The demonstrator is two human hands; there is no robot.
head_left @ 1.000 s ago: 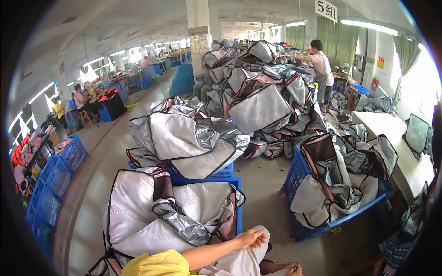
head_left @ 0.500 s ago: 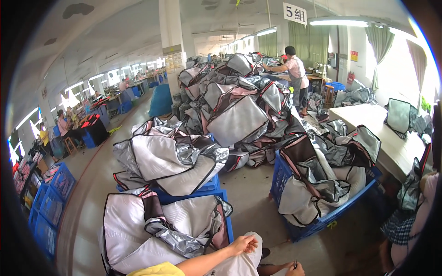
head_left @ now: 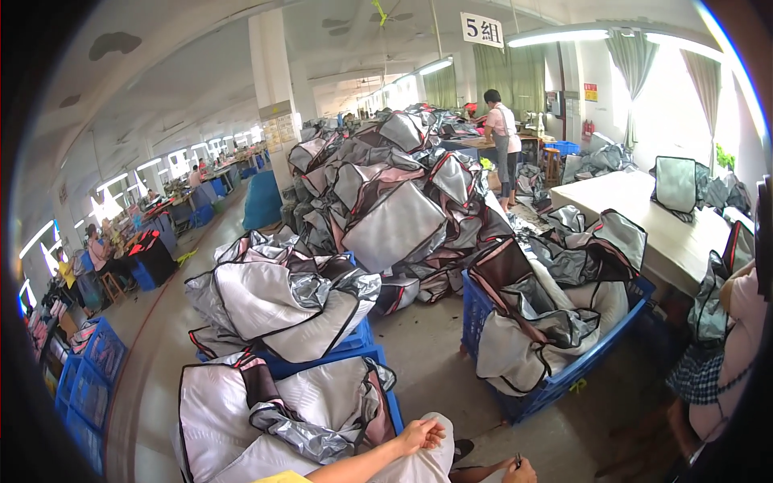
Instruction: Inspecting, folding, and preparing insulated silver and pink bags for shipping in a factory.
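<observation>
My left hand (head_left: 422, 435) rests by my knee, clad in light trousers (head_left: 431, 463). Its fingers are curled in, and nothing shows in them. Low in the picture, my right hand (head_left: 522, 472) is closed round a small dark tool (head_left: 518, 461), of which only the narrow tip shows; I cannot tell its kind. Nearest to my left hand are silver-and-white padded fabric pieces (head_left: 213, 410) with black edging, heaped in a blue plastic crate (head_left: 393, 410). Neither hand touches them.
Another blue crate (head_left: 592, 372) with similar pieces stands ahead on the right. A large heap of silver pieces (head_left: 394, 225) rises behind. A pale table (head_left: 620, 193) stands at right. One person (head_left: 501, 133) stands beyond; another person (head_left: 729, 346) is close at right.
The view has shifted, so the scene sits a little further left. The far person now stands more upright, arms drawn in from the worktable. My hands keep nearly the same pose.
</observation>
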